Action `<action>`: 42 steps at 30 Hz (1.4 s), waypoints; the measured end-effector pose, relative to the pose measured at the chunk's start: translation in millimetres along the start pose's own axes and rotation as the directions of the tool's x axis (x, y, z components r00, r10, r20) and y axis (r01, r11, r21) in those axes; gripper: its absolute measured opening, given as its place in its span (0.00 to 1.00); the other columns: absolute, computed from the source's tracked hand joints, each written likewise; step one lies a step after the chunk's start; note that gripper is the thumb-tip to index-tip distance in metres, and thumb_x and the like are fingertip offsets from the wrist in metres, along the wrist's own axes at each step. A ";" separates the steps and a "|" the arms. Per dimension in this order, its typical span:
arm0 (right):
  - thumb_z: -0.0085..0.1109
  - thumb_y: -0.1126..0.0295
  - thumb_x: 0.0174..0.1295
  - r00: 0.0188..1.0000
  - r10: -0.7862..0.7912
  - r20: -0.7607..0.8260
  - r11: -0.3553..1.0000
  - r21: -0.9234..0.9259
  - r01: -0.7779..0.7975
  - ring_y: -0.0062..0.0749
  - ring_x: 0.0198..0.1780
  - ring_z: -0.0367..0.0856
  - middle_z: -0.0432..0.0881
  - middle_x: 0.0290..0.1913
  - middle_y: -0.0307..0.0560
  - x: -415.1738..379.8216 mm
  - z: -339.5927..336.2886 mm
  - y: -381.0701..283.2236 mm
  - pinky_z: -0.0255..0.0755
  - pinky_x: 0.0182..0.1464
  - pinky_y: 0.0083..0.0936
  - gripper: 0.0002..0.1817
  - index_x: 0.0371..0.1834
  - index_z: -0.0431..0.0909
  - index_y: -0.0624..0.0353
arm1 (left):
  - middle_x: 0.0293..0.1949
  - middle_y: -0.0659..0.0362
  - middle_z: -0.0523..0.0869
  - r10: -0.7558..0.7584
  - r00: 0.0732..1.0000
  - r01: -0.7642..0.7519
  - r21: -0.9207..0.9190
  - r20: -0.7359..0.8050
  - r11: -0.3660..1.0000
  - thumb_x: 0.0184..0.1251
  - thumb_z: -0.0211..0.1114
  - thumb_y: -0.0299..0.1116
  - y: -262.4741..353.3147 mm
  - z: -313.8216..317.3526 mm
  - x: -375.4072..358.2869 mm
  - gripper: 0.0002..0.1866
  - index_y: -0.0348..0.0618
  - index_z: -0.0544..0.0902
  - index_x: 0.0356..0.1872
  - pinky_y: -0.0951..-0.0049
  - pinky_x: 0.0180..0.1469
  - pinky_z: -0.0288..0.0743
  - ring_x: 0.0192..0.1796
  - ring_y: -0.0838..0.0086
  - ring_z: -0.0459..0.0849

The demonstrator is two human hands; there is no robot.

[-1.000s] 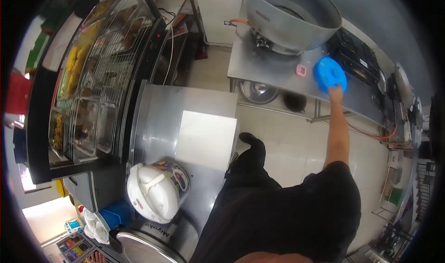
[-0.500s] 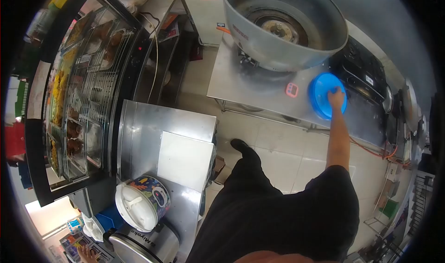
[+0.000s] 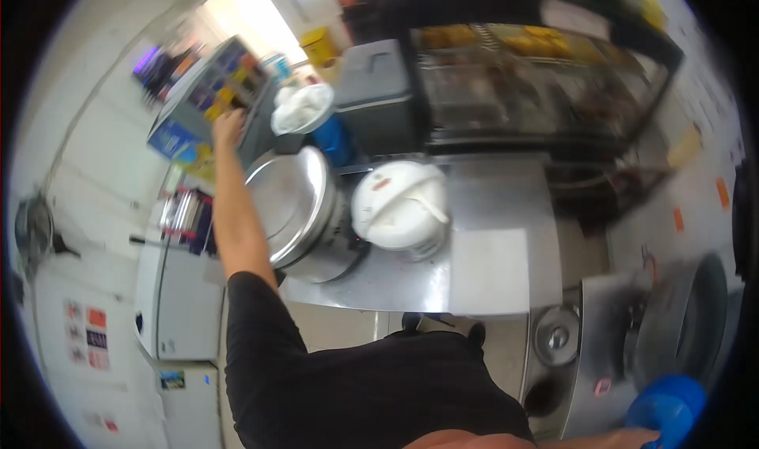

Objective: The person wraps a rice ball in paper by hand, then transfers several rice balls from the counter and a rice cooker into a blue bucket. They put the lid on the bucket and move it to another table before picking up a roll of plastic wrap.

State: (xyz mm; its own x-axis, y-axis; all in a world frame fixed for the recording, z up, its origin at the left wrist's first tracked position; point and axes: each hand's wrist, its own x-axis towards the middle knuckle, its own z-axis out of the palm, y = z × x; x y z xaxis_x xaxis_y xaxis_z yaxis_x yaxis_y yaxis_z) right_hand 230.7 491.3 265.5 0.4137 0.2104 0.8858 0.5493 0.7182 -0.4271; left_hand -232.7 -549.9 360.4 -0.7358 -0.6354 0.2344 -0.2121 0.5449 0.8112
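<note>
My left hand (image 3: 229,125) reaches far out to the upper left, over the side of a colourful printed box (image 3: 180,142). Motion blur smears its fingers, so whether it touches or holds anything does not show. At the lower right edge, my right hand (image 3: 635,437) is closed at the near side of a round blue lidded container (image 3: 668,409), seemingly on its lid. Part of that hand is cut off by the frame. A small pink timer (image 3: 603,386) lies beside the blue container on a steel table.
A large steel pot (image 3: 304,220) and a white-lidded container (image 3: 399,204) stand on the steel counter (image 3: 395,287) ahead. Behind are a grey bin (image 3: 373,81) and a glass food display (image 3: 538,93). A big metal drum machine (image 3: 684,322) stands right.
My view has swung left, from the drum machine to the counter with the pots. My left arm now shows fully, stretched toward the printed box. My right hand remains at the blue container.
</note>
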 end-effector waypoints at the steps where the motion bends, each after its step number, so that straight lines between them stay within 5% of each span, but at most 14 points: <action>1: 0.73 0.39 0.67 0.998 -0.005 -0.055 0.963 0.268 0.020 0.36 0.40 0.79 0.84 0.43 0.49 7.8 9.5 -63.8 0.75 0.44 0.36 0.31 0.48 0.83 0.61 | 0.24 0.52 0.89 0.073 0.980 -0.038 0.184 -0.185 0.982 0.64 0.68 0.54 -9.9 9.8 8.1 0.24 0.37 0.92 0.35 0.59 0.37 0.82 0.29 0.60 0.88; 2: 0.69 0.36 0.69 1.000 0.004 0.008 0.946 0.325 -0.006 0.34 0.35 0.77 0.83 0.42 0.46 13.9 21.0 -125.7 0.72 0.37 0.33 0.31 0.48 0.86 0.58 | 0.33 0.43 0.93 0.125 0.964 -0.073 0.216 -0.236 0.974 0.62 0.64 0.56 -37.1 18.3 34.3 0.28 0.36 0.94 0.39 0.54 0.53 0.84 0.41 0.48 0.93; 3: 0.69 0.47 0.70 0.996 -0.026 0.086 0.890 0.457 -0.016 0.36 0.42 0.79 0.83 0.47 0.48 11.9 26.4 -181.1 0.75 0.44 0.34 0.25 0.51 0.85 0.60 | 0.41 0.39 0.94 0.049 0.944 0.022 0.211 -0.326 0.977 0.63 0.62 0.54 -23.5 30.1 17.6 0.28 0.37 0.94 0.40 0.51 0.61 0.82 0.51 0.43 0.92; 6: 0.71 0.78 0.71 0.865 -0.360 0.350 0.418 0.889 -0.185 0.44 0.61 0.86 0.86 0.62 0.55 -20.8 23.7 -359.3 0.83 0.64 0.37 0.15 0.59 0.84 0.67 | 0.53 0.32 0.90 -0.156 0.905 0.165 -0.011 -0.397 0.986 0.64 0.59 0.53 -28.2 70.6 -5.6 0.32 0.29 0.91 0.48 0.48 0.67 0.78 0.61 0.38 0.88; 8: 0.69 0.82 0.67 0.645 -0.719 0.259 0.130 0.962 -0.242 0.47 0.62 0.83 0.84 0.60 0.55 -26.2 -21.9 -518.9 0.77 0.66 0.40 0.17 0.58 0.85 0.63 | 0.57 0.32 0.89 -0.323 0.901 0.310 -0.090 -0.289 0.946 0.67 0.59 0.55 -45.4 88.5 -3.3 0.34 0.27 0.88 0.51 0.48 0.70 0.77 0.64 0.38 0.87; 11: 0.71 0.74 0.62 0.472 -0.876 0.094 -0.164 0.863 -0.477 0.49 0.58 0.85 0.85 0.54 0.54 -88.6 -53.8 -714.3 0.77 0.64 0.39 0.14 0.51 0.90 0.54 | 0.55 0.33 0.89 -0.488 0.799 0.413 -0.269 -0.352 0.870 0.71 0.55 0.50 -74.2 123.1 4.0 0.30 0.29 0.87 0.52 0.47 0.69 0.76 0.62 0.38 0.87; 14: 0.72 0.71 0.64 0.377 -0.926 -0.009 -0.254 0.755 -0.604 0.52 0.57 0.85 0.85 0.53 0.54 -212.0 -66.2 -882.1 0.78 0.64 0.44 0.11 0.49 0.91 0.48 | 0.54 0.36 0.90 -0.570 0.643 0.237 -0.575 -0.512 0.783 0.75 0.52 0.44 -69.0 122.7 -11.7 0.25 0.31 0.87 0.51 0.47 0.65 0.76 0.58 0.40 0.87; 18: 0.75 0.67 0.64 0.299 -0.954 -0.016 -0.202 0.770 -0.606 0.57 0.59 0.84 0.85 0.53 0.57 -350.3 -90.7 -1027.6 0.76 0.65 0.49 0.10 0.47 0.93 0.45 | 0.49 0.44 0.88 -0.309 0.504 -0.160 -0.438 -0.806 0.885 0.80 0.54 0.38 -77.5 132.9 -29.9 0.16 0.35 0.84 0.46 0.50 0.60 0.76 0.54 0.45 0.85; 24: 0.76 0.64 0.63 0.243 -0.970 0.002 -0.124 0.856 -0.502 0.58 0.58 0.83 0.86 0.52 0.58 -488.1 -98.1 -1121.4 0.76 0.65 0.49 0.07 0.44 0.94 0.43 | 0.48 0.46 0.87 -0.305 0.606 -0.045 -0.414 -0.734 0.909 0.80 0.56 0.38 -77.1 133.2 -30.7 0.14 0.37 0.83 0.46 0.52 0.58 0.76 0.53 0.48 0.85; 27: 0.74 0.62 0.63 0.093 -0.995 -0.020 -0.058 0.901 -0.430 0.60 0.59 0.82 0.86 0.55 0.60 -510.2 -100.9 -1122.4 0.74 0.68 0.51 0.10 0.47 0.94 0.42 | 0.48 0.46 0.88 -0.260 0.641 -0.045 -0.373 -0.722 0.927 0.79 0.57 0.40 -70.1 133.5 -30.4 0.15 0.37 0.84 0.45 0.52 0.57 0.76 0.52 0.49 0.85; 29: 0.72 0.59 0.65 0.118 -0.993 0.011 -0.040 0.906 -0.422 0.60 0.60 0.83 0.87 0.53 0.59 -519.2 -105.0 -1110.7 0.74 0.69 0.51 0.11 0.49 0.94 0.42 | 0.47 0.45 0.87 -0.251 0.675 -0.008 -0.347 -0.694 0.938 0.80 0.56 0.40 -65.7 133.0 -32.0 0.16 0.36 0.83 0.46 0.52 0.57 0.76 0.51 0.49 0.85; 34: 0.69 0.48 0.67 -0.084 -0.996 0.014 0.059 0.823 -0.565 0.58 0.69 0.80 0.85 0.65 0.59 -489.2 -88.1 -1091.5 0.74 0.72 0.51 0.22 0.60 0.91 0.42 | 0.50 0.47 0.90 -0.279 0.714 0.086 -0.314 -0.642 0.945 0.79 0.57 0.44 -66.5 135.4 -31.8 0.17 0.40 0.86 0.47 0.52 0.58 0.77 0.54 0.48 0.86; 37: 0.68 0.45 0.69 0.021 -1.000 -0.001 -0.014 0.793 -0.609 0.60 0.69 0.81 0.83 0.69 0.62 -513.3 -75.2 -1086.3 0.72 0.74 0.49 0.30 0.71 0.83 0.44 | 0.51 0.48 0.91 -0.274 0.719 0.085 -0.311 -0.639 0.947 0.77 0.58 0.45 -67.3 139.3 -24.7 0.18 0.41 0.87 0.48 0.51 0.58 0.77 0.55 0.48 0.87; 42: 0.66 0.40 0.68 0.001 -1.000 -0.022 -0.018 0.799 -0.601 0.58 0.74 0.77 0.78 0.74 0.61 -502.2 -61.1 -1061.1 0.68 0.78 0.46 0.42 0.80 0.73 0.51 | 0.51 0.47 0.91 -0.313 0.729 0.142 -0.313 -0.608 0.939 0.76 0.58 0.45 -64.0 134.8 -30.1 0.19 0.42 0.87 0.49 0.51 0.58 0.78 0.55 0.47 0.88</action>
State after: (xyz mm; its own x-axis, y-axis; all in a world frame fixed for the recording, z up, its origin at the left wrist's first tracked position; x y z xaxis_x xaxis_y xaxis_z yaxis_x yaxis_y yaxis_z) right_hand -515.5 -417.0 262.8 -0.5328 -0.7323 0.4240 -0.8387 0.3903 -0.3799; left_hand -283.7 -491.8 229.2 -0.0792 -0.9669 0.2428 -0.1023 0.2501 0.9628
